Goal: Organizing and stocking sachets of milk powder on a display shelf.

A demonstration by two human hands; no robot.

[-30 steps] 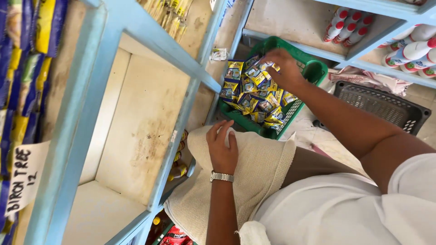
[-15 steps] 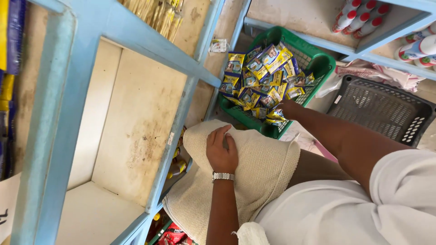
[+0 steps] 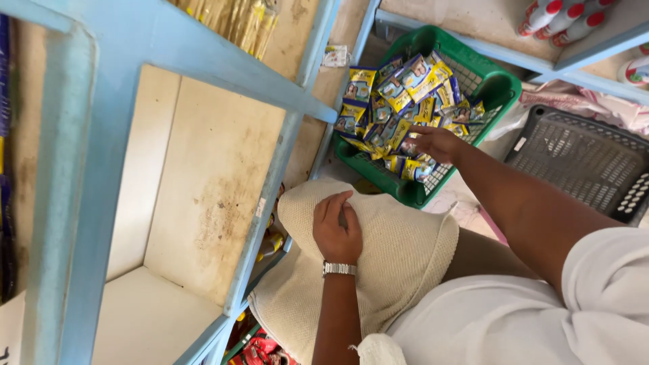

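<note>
Head view, looking down. Our right hand [image 3: 436,142] reaches into the green basket [image 3: 503,84], fingers bent among the yellow-and-blue sachets [image 3: 395,91] at its near side; we cannot tell whether the grip has closed on a sachet or merely rests on the heap. Our left hand [image 3: 336,226], a metal watch [image 3: 338,268] at the wrist, lies released and flat on the beige woven cloth [image 3: 399,263] across the lap, grasping nothing. The basket stands on the floor just beside the blue shelf frame [image 3: 270,203], with a dark grey basket [image 3: 585,165] near it on the right and red-capped bottles [image 3: 561,17] on the shelf above.

To pick well here, we judge it best to pinch a single sachet by its edge and lift straight up, so the neighbours do not slide out, while the left hand holds the cloth flat.

Compared with half a second ago, the right hand has moved slightly further into the heap and the view has tilted down a little; the left hand has stayed on the cloth.
</note>
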